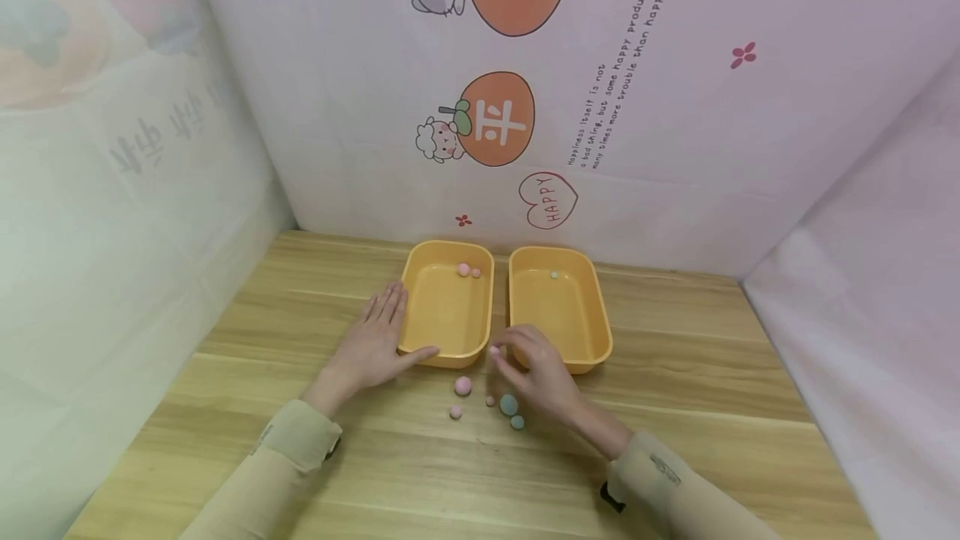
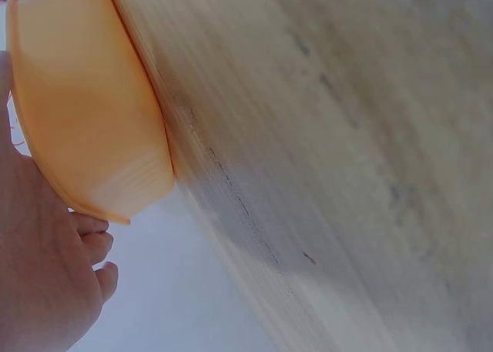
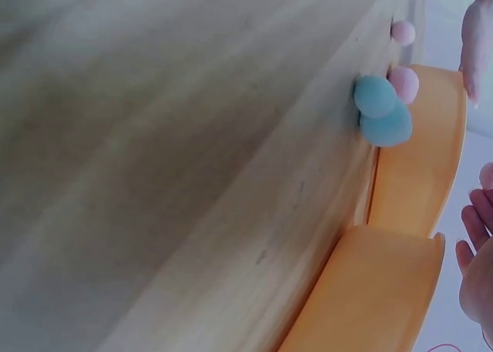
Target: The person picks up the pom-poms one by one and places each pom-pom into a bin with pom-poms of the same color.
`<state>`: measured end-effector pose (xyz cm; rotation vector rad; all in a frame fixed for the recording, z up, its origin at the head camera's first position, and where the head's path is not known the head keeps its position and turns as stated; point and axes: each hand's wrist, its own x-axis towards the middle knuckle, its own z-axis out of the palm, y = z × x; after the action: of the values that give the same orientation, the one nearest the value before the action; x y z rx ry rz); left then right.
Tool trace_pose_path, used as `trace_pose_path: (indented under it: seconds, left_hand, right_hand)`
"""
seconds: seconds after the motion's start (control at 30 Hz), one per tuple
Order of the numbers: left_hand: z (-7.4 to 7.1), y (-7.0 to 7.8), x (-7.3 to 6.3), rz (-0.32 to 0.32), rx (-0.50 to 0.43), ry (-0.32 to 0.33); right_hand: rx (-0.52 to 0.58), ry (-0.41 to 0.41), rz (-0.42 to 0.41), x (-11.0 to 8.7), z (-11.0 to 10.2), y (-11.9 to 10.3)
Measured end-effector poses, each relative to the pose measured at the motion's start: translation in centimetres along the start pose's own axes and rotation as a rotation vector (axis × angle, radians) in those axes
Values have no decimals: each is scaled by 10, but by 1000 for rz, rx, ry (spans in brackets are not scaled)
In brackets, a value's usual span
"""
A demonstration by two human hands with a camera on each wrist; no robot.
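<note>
My left hand (image 1: 369,350) rests against the left yellow tray (image 1: 425,359), fingers straight along its left rim and thumb at the near rim. Between thumb and fingertips, my right hand (image 1: 546,373) pinches a small pink ball (image 1: 494,350), held by the near left corner of the right yellow tray (image 1: 606,332). On the table just below the trays lie a larger pink ball (image 1: 462,386), a smaller pink ball (image 1: 455,412), a tiny pink ball (image 1: 490,400) and two blue-green balls (image 3: 375,96). Two pink balls (image 1: 464,270) sit inside the left tray.
A tiny pale blue-green ball (image 1: 554,275) lies in the right tray. Both trays stand side by side near the back of the wooden table (image 1: 420,490), with a narrow gap between them. Printed cloth (image 1: 645,215) hangs behind and on both sides.
</note>
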<state>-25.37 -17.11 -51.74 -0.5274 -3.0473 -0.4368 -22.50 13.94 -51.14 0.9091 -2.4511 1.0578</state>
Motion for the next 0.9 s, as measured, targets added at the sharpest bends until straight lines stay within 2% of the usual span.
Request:
trace_pose_path:
  seconds: [0.33, 0.7, 0.9]
  left_hand:
    - [0, -2, -1, -2, 1, 3]
    - [-2, -1, 0, 2, 5, -2]
    - [-2, -1, 0, 6, 5, -10]
  right_hand:
    - [-30, 44, -16, 24, 9, 7]
    - [-84, 52, -46, 56, 22, 16]
    - [-107, 64, -30, 72, 27, 25]
